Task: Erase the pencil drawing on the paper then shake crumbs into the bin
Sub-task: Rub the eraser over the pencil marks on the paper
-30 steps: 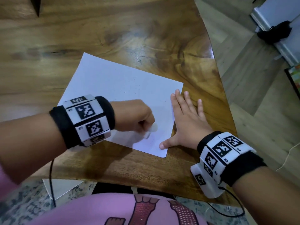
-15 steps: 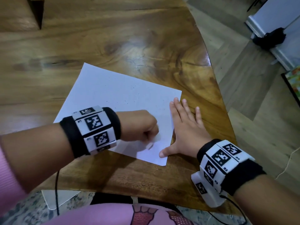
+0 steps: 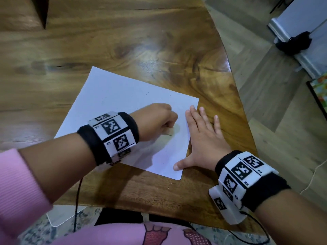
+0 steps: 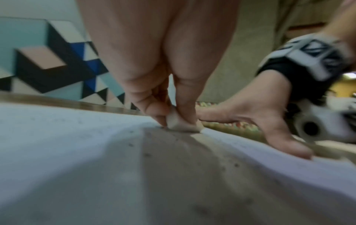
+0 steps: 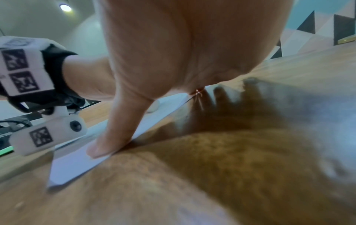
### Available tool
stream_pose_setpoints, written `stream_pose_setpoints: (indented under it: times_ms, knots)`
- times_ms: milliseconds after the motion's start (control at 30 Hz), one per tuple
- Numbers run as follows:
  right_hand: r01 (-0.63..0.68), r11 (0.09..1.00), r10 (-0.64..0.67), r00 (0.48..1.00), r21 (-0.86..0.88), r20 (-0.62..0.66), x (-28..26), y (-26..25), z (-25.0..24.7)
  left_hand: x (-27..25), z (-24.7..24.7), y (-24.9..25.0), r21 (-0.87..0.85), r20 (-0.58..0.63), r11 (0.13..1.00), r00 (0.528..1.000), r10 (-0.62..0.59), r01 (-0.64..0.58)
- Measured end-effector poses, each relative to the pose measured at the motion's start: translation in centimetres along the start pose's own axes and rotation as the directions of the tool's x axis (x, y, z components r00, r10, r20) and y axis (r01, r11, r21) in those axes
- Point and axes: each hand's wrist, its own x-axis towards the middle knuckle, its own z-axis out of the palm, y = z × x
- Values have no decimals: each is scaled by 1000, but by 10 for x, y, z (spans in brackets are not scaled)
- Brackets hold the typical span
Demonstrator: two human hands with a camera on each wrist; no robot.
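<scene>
Left hand grip pinches eraser on paper; right hand flat, fingers apart.

The paper lies on the counter. On the paper rests the eraser beneath the left hand; the right hand lies across the paper's right edge.
</scene>
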Motion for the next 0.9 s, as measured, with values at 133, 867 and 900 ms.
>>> stream_pose_setpoints:
  times_ms: [133,867,900]
  knots:
    - [10,1000,-10,1000,1,-14,0,2,0,-17,8,-6,-18,157,999,986,47,-45]
    - [-43,999,43,997,12,-61,16,10,-12,66,-34,-12,-122,-225,976,952,-207,183]
    - [-41,999,42,997,11,-60,16,10,-11,64,-33,-11,-108,-177,981,967,-181,164]
